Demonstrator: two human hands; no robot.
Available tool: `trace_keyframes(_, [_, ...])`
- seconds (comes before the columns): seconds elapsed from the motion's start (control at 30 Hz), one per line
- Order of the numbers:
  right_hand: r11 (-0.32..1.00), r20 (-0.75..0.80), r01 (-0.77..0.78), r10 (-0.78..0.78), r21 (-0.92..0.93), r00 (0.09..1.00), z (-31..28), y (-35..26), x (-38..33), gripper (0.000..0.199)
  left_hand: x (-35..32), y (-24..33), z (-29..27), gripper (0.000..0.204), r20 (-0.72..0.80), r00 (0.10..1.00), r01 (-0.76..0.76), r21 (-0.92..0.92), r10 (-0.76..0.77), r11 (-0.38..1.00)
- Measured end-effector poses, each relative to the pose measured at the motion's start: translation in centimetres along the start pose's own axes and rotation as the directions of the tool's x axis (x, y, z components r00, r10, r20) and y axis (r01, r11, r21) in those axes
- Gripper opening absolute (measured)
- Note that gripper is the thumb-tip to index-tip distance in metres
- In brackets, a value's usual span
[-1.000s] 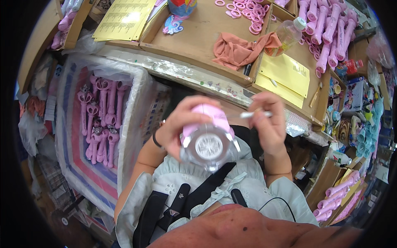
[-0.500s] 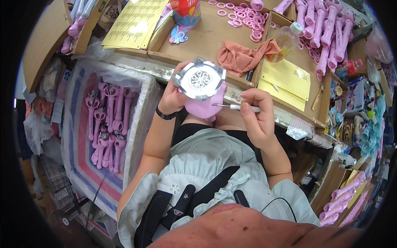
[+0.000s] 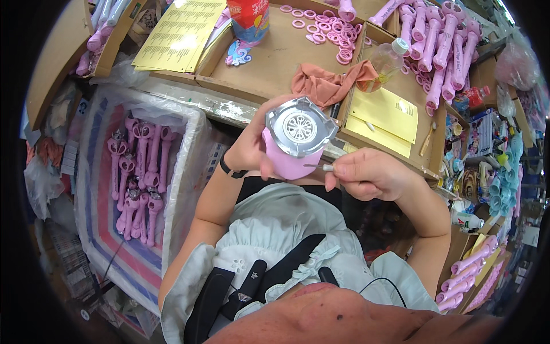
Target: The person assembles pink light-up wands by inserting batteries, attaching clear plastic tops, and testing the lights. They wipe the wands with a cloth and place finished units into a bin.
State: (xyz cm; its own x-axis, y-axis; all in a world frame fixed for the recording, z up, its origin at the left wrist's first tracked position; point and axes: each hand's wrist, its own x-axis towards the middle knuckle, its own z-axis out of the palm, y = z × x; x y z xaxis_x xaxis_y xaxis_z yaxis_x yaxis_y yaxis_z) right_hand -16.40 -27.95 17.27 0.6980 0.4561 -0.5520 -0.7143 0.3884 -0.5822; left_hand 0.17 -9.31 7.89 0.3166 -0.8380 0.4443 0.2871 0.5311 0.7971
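Over my lap, my left hand (image 3: 252,143) is closed around a pink plastic toy part (image 3: 285,163). A shiny silver cap (image 3: 301,127) with angular edges and a round patterned centre tops this part and faces up. My right hand (image 3: 375,176) pinches a small screwdriver (image 3: 327,168) with a white handle. Its thin metal shaft points left, and the tip is at the right side of the pink part; I cannot tell whether it touches. The fingers of my right hand hide most of the handle.
On my left, a plastic-lined bin (image 3: 195,132) holds several pink toy wands (image 3: 152,155). Ahead, a cardboard tray (image 3: 263,80) contains pink rings (image 3: 344,34) and an orange cloth (image 3: 326,83). A clear bottle (image 3: 385,66) and yellow sheets (image 3: 389,117) lie to the right, near more pink handles (image 3: 450,40).
The toy part has moved right and slightly lower, its cap tilting differently. My right hand has turned palm-down and lower, its fingers closing nearer the screwdriver's front. The whole view has shifted slightly.
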Motion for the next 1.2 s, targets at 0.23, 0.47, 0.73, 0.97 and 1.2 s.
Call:
trace_keyframes(0.23, [0.455,-0.028,0.314,-0.602,-0.833,0.798,1.7,1.7,0.4,0.026,-0.2,0.9,0.6,0.104,-0.072,0.997,0.041,0.138,-0.031,0.99])
trace_keyframes(0.47, [-0.476,0.417,-0.011,-0.781,-0.879,0.465,0.6,2.5,1.6,0.024,-0.2,0.9,0.3,0.099,-0.012,0.999,0.05,0.131,-0.048,0.99])
trace_keyframes(0.73, [-0.085,0.15,0.152,-0.856,-0.985,0.495,1.7,2.4,1.3,0.013,-0.3,0.6,0.5,0.098,-0.086,0.995,0.066,0.09,-0.058,0.994])
trace_keyframes(0.97, [-0.514,0.49,-0.036,-0.835,-0.857,0.25,0.6,3.4,2.7,0.018,-0.6,0.5,0.5,0.096,-0.084,0.995,0.067,0.053,-0.063,0.996])
trace_keyframes(1.2, [0.784,-0.1,0.275,-0.392,-0.557,0.915,1.1,1.7,1.1,0.031,-0.4,0.3,1.0,0.093,-0.029,0.997,0.073,0.088,-0.071,0.993])
